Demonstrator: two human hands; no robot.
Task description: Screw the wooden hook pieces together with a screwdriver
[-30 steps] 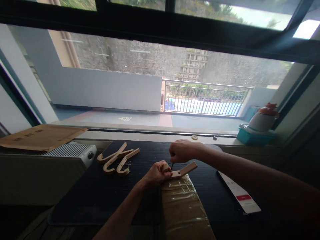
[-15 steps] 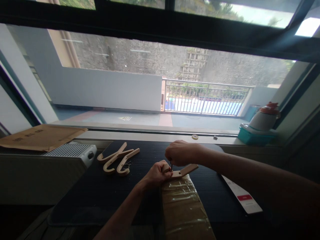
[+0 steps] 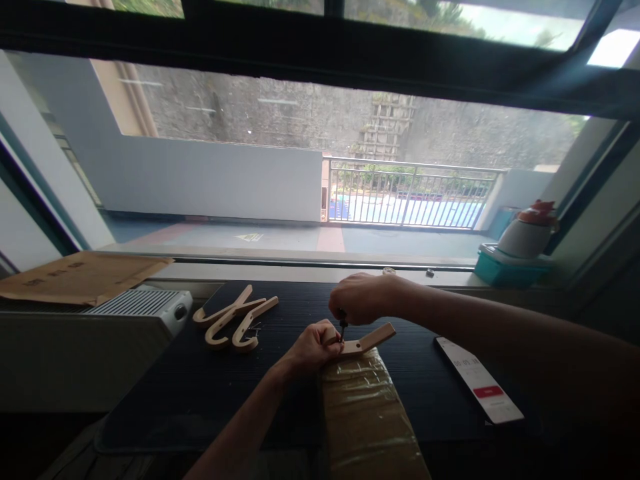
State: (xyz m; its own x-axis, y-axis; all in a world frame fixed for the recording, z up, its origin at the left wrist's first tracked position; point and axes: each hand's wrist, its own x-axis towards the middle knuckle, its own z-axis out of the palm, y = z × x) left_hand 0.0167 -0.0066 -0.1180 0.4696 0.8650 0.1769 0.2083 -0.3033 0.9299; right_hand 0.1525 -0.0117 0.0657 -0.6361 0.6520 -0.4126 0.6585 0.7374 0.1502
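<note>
A pale wooden hook [image 3: 376, 338] with a dark screw hole lies across the far end of a cardboard box [image 3: 367, 407] wrapped in clear tape. Gripping the hook's curved end, my left hand [image 3: 316, 345] has its fingers close to the tool's tip. Above it my right hand [image 3: 357, 297] is closed round a small screwdriver [image 3: 343, 327], whose dark shaft points down at the hook; most of its handle is hidden in the fist. What the tip touches is too small to make out. Several similar wooden hooks [image 3: 245, 327] lie to the left, with a few screws [image 3: 256, 331] by the nearest.
A phone [image 3: 483, 385] with a lit screen rests right of the box on the black table [image 3: 200, 400]. A brown envelope [image 3: 85, 275] lies over a white radiator [image 3: 150, 301]. On the sill stand a teal box [image 3: 513, 267] and a bottle [image 3: 527, 232].
My right hand has risen slightly and turned, so more of the screwdriver's shaft shows. My right forearm has lifted off the phone's upper part. My left hand keeps its grip on the hook.
</note>
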